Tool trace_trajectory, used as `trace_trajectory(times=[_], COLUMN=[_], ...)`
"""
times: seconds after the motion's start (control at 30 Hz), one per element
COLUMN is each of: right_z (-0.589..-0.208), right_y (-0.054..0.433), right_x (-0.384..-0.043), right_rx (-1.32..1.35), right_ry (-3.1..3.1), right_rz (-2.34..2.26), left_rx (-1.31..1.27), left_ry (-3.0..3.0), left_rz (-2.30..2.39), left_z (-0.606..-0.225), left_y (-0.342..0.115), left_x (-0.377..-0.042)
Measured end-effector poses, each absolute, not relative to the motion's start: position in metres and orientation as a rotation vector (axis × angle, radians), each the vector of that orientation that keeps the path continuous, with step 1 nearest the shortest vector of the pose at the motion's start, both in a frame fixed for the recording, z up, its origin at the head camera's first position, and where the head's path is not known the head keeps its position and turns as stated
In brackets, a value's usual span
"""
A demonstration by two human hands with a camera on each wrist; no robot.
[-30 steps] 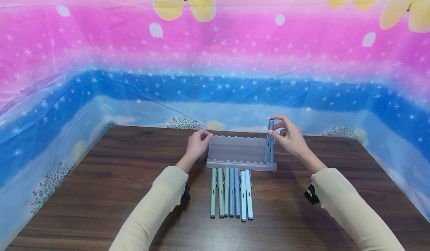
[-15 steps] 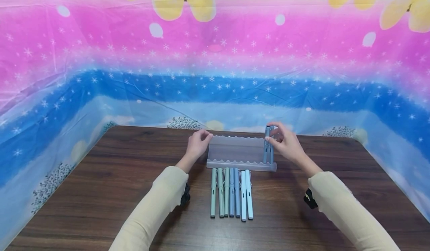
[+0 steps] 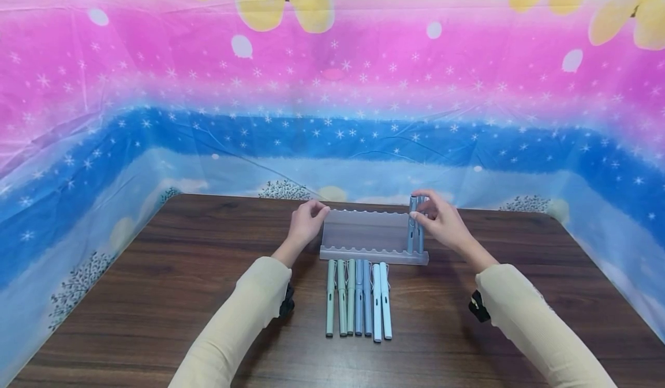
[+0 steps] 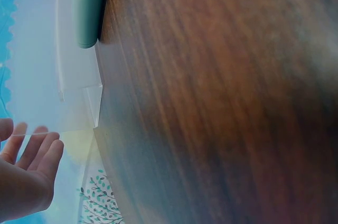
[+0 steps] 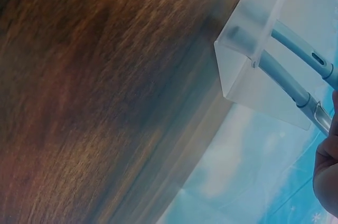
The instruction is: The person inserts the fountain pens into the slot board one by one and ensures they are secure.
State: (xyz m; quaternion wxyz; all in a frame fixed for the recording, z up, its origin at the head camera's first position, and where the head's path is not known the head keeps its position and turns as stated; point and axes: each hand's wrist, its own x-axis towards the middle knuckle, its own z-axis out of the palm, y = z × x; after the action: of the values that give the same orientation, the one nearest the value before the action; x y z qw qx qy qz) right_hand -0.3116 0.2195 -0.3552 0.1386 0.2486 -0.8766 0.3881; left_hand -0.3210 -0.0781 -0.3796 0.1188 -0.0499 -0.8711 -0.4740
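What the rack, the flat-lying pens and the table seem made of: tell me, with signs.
Rack: likely frosted plastic; standing pens look blurred through its front.
Flat-lying pens: perhaps satin plastic or coated metal; even color, soft highlights.
Table: wood or wood-look laminate, slightly glossy; dark grain streaks, a pale reflection.

The table point(image 3: 130, 307) is dark brown and streaked. Behind it hangs a pink and blue cloth point(image 3: 301, 137) with white snowflakes point(image 3: 339, 134).
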Motion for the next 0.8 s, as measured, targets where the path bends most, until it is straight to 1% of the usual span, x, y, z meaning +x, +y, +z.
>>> trace_trajectory(times=[0.37,0.8], right_z=[-0.3567,-0.3589], right_y=[0.2205,0.2232], right_x=[-0.3131,-0.3185], right_rx=[0.703,0.721], right_ry=[-2.485,-2.565], right_rz=[0.929,0.898], left_rx=[-0.152,-0.147], left_ry=[-2.537,-2.538], left_rz=[-1.391,-1.387], left_z=[-0.3811,-0.3803], left_y=[-0.0784,-0.0780], left_x=[-0.3211,-0.3206])
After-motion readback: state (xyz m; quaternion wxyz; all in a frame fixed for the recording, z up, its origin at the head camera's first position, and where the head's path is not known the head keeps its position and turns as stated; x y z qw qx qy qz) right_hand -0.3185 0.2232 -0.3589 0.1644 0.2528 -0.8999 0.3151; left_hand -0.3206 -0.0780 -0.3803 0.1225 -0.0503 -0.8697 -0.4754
